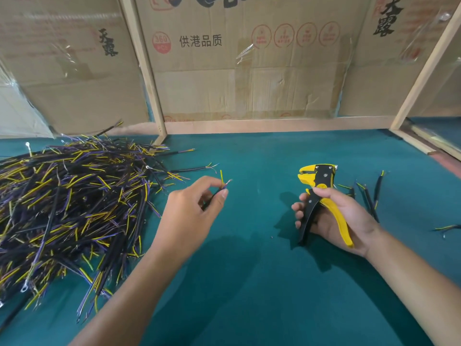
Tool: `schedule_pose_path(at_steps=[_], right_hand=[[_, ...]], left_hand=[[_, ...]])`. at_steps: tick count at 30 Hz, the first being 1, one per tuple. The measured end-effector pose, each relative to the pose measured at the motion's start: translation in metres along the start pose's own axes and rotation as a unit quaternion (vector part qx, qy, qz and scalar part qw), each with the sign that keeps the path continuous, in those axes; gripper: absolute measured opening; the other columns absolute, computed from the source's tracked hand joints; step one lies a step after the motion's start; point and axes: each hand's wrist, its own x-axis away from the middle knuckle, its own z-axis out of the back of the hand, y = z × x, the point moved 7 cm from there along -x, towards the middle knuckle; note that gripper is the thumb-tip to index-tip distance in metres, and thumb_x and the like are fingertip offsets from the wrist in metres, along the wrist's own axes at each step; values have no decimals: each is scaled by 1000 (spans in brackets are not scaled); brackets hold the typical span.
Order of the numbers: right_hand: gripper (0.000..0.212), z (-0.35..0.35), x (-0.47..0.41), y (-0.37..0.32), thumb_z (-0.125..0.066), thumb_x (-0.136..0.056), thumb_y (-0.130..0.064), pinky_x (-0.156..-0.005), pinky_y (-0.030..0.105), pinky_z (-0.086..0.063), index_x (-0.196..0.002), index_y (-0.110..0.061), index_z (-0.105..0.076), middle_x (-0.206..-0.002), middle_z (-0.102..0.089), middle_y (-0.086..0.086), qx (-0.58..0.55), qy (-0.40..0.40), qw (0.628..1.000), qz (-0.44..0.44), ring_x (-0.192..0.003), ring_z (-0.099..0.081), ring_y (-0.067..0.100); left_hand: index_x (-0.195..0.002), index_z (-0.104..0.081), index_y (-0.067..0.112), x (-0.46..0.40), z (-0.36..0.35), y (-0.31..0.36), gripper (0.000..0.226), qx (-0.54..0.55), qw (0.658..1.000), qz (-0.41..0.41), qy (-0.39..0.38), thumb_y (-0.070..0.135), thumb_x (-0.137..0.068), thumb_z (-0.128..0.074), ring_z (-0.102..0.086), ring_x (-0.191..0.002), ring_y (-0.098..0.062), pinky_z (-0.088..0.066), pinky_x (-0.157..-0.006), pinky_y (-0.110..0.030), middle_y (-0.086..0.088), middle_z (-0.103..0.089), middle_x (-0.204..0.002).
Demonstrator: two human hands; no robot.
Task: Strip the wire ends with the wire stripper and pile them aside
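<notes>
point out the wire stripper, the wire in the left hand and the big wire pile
wire stripper (pixel 321 182), head view, on its black and yellow head
held wire (pixel 221 176), head view, on its yellow end
wire pile (pixel 74 201), head view, on its middle

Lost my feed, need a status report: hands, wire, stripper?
Left hand pinches one wire. Right hand grips wire stripper, apart from wire. Nothing between them.
</notes>
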Motion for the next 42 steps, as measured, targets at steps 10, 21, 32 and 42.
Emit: schedule_pose_path(at_steps=[10, 21, 32, 42], right_hand=[[32, -1, 2, 0, -58, -89, -33, -70, 44, -59, -101, -3, -60, -95, -66, 21, -2, 10, 1000, -7, -78, -64, 29], [23, -32, 12, 7, -59, -85, -31, -69, 42, -58, -92, -9, -61, -88, -65, 16, 25, -4, 999, -24, -73, -64, 29], [16, -100, 47, 49, -75, -82, -21, -73, 48, -58, -88, -8, -68, -86, -65, 17, 31, -120, 990, -72, -80, -67, 34], [5, -104, 50, 51, -68, -89, -11, -78, 47, -56, -90, -7, -68, -82, -60, 11, 44, -141, 988, -45, -76, -62, 27]], left_hand=[[-107, -68, 50, 5, -13, 6, 21, 162, 984, 41, -67, 39, -93, -58, -48, -54, -11, -44, -50, -29, 9, -67, -75], [-99, -63, 9, 16, -32, 9, 10, 508, 822, 236, -106, 17, -94, -60, -73, -81, -23, -58, -68, -28, -15, -75, -100], [-102, -50, 16, 17, -37, 12, 8, 552, 802, 217, -67, 14, -96, -56, -75, -89, -22, -58, -69, -28, -14, -75, -104], [-109, -49, 14, 17, -37, 17, 17, 542, 819, 173, -72, 16, -94, -57, -74, -94, -29, -59, -74, -32, -19, -73, -109]])
